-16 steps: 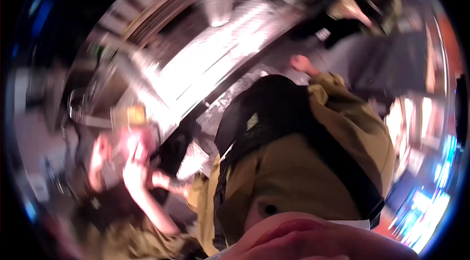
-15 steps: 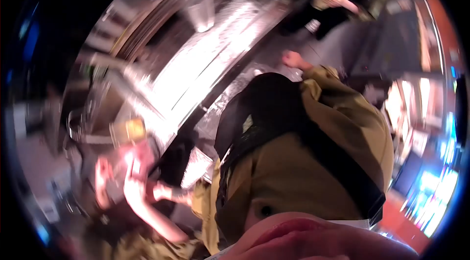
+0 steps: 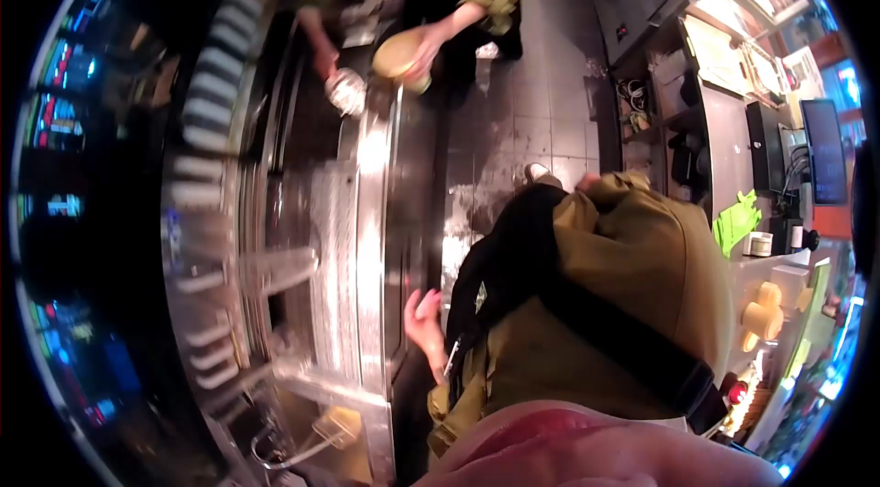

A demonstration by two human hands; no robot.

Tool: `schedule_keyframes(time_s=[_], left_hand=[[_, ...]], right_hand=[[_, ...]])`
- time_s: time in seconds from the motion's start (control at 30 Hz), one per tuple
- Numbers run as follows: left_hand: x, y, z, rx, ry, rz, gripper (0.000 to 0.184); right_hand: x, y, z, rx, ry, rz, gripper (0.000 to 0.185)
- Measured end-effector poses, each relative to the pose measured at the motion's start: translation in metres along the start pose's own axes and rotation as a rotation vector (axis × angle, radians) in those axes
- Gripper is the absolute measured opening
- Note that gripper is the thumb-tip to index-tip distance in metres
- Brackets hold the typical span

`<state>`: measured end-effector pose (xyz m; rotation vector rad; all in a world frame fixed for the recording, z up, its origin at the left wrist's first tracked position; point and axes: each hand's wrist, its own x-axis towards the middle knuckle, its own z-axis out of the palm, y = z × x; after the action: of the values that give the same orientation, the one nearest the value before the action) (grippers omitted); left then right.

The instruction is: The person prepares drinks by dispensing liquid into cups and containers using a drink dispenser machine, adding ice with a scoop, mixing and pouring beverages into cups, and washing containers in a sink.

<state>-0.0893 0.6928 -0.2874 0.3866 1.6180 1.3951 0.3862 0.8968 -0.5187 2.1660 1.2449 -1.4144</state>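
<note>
My left hand [image 3: 425, 326] is beside the steel counter's near edge, with its fingers loosely curved and apart, and nothing shows in it. Of my right hand [image 3: 589, 182] only a small part shows past the rolled olive sleeve; its fingers are hidden. The long steel counter [image 3: 371, 239] runs along my left side. A co-worker in an olive sleeve stands further up the counter, one hand on a round tan bowl-like thing [image 3: 396, 54] and the other at a shiny, blurred silver item [image 3: 346, 91].
Wet dark floor tiles [image 3: 527, 134] lie ahead. At right, shelves and a side counter [image 3: 729, 152] carry a bright green cloth [image 3: 738, 223], a monitor [image 3: 822, 152] and stacked tan cups [image 3: 763, 315]. A yellowish block with a wire handle [image 3: 339, 427] sits in the lower-left basin.
My view has swung round, so the counter now stands upright on the left. My left hand is apart from the other person's arms near it before. My right hand has drawn closer to my body.
</note>
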Motion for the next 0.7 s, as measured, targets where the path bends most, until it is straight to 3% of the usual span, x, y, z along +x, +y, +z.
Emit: schedule_keyframes(time_s=[0.1,0.23,0.27,0.3,0.37,0.4,0.43,0.47,0.5,0.6,0.67,0.7], left_hand=[[0.092,-0.045,0.129,0.174,-0.459,-0.056,0.038],[0.177,-0.097,0.335,0.527,-0.648,-0.201,0.040],[0.188,-0.102,0.389,0.397,-0.729,-0.213,0.042],[0.199,-0.104,0.445,0.515,-0.740,-0.291,0.042],[0.206,-0.097,0.549,0.774,-0.836,-0.197,0.032],[0.227,-0.125,0.587,0.885,-0.867,-0.214,0.033],[0.217,-0.095,0.639,1.014,-0.922,-0.163,0.036],[0.227,-0.102,0.677,0.878,-1.047,0.048,0.035],[0.233,-0.095,0.718,0.826,-1.109,0.086,0.026],[0.273,-0.084,0.833,0.607,-1.091,-0.086,0.023],[0.316,-0.089,0.900,0.512,-1.016,-0.156,0.025],[0.348,-0.100,0.925,0.500,-1.010,-0.154,0.027]], right_hand=[[0.037,0.066,-0.035,0.096,0.029,0.065,0.022],[0.121,0.125,-0.101,0.130,0.098,0.063,0.026],[0.137,0.132,-0.119,0.089,0.123,0.034,0.027],[0.151,0.133,-0.138,0.010,0.181,-0.030,0.028],[0.172,0.120,-0.196,-0.101,0.338,-0.192,0.030],[0.126,0.070,-0.274,-0.042,0.201,-0.205,0.025],[0.128,0.050,-0.318,0.630,-0.016,-0.043,0.019],[0.133,0.028,-0.366,0.760,-0.049,-0.127,0.016],[0.145,0.011,-0.408,0.890,-0.087,-0.214,0.014],[0.224,-0.016,-0.509,0.916,0.167,-0.461,0.017],[0.279,-0.018,-0.561,1.074,0.399,-0.397,0.014],[0.311,-0.004,-0.574,1.268,0.353,-0.354,0.010]])
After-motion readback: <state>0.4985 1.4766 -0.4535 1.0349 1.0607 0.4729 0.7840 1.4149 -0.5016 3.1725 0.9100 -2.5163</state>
